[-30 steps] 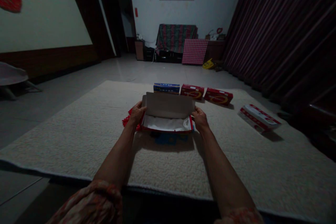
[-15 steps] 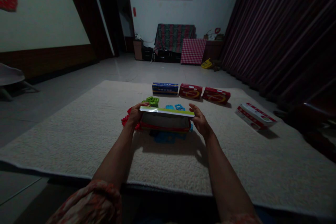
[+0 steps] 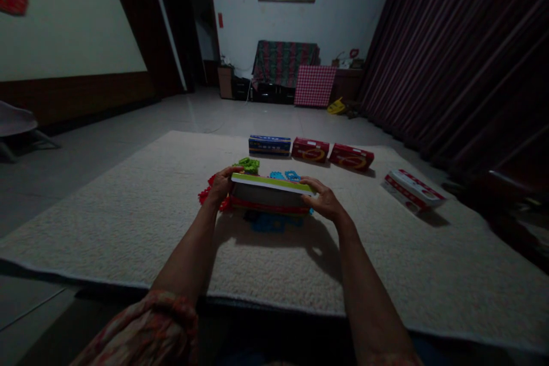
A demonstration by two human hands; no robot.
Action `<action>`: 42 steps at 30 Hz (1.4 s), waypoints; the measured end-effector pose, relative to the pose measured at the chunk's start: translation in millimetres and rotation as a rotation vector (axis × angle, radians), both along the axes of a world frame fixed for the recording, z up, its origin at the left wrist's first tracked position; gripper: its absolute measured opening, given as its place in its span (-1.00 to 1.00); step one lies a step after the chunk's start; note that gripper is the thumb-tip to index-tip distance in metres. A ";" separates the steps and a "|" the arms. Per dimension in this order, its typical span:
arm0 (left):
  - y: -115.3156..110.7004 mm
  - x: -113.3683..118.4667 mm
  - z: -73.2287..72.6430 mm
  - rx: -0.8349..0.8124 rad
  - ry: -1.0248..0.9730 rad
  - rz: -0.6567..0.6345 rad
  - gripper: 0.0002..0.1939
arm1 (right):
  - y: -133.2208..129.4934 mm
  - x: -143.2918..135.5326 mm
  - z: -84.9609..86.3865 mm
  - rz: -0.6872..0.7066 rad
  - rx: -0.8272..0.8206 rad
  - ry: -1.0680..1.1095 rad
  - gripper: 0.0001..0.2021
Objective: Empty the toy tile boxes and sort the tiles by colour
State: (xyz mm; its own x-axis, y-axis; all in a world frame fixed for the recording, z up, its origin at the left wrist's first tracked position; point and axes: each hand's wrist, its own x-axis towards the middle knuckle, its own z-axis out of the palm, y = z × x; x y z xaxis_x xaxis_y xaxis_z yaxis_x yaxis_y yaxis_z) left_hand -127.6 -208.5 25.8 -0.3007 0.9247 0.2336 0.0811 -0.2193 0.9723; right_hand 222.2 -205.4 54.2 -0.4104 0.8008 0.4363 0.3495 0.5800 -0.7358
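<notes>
Between my two hands is a box (image 3: pixel 270 195) with a lime-green and white upper edge, a greyish side facing me and a red lower edge. My left hand (image 3: pixel 221 184) grips its left end, with the thumb along the upper edge. My right hand (image 3: pixel 322 199) is closed round the right end, fingers over the top corner. Red toothed plastic pieces (image 3: pixel 206 197) lie beside my left hand. Behind the box are green pieces (image 3: pixel 249 165) and light-blue pieces (image 3: pixel 291 175). Darker blue pieces (image 3: pixel 272 223) lie on the mat just below the box.
A pale textured mat (image 3: pixel 274 269) covers the surface before me. Along its far side stand a blue box (image 3: pixel 269 146) and two red boxes (image 3: pixel 310 150). A red-and-white box (image 3: pixel 414 190) sits to the right. Farther off are a checked cloth (image 3: pixel 315 86) and dark curtains (image 3: pixel 412 40).
My right hand has moved inward, its fingers closing over the box's right corner. The box has tilted slightly, so more of its green edge shows. My left hand has barely moved.
</notes>
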 end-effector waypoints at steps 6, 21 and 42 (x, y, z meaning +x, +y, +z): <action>-27.1 -6.0 29.7 0.176 0.263 -0.003 -0.53 | 6.0 -4.2 -8.6 -0.069 0.032 0.017 -0.57; -32.8 3.1 19.4 0.172 0.739 -0.230 -0.56 | 4.8 -0.1 -13.5 -0.014 -0.050 -0.088 -0.53; -18.7 13.6 -7.5 0.188 0.576 -0.065 -0.24 | 13.0 -21.2 -41.0 -0.297 0.041 0.100 -0.57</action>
State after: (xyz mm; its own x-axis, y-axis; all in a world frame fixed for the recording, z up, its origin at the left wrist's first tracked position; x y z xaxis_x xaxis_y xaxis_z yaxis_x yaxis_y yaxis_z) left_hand -114.1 -227.2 18.3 -0.0220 0.8642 0.5027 0.5630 -0.4048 0.7205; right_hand 201.1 -192.4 13.2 -0.1146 0.8601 0.4971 0.4346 0.4934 -0.7534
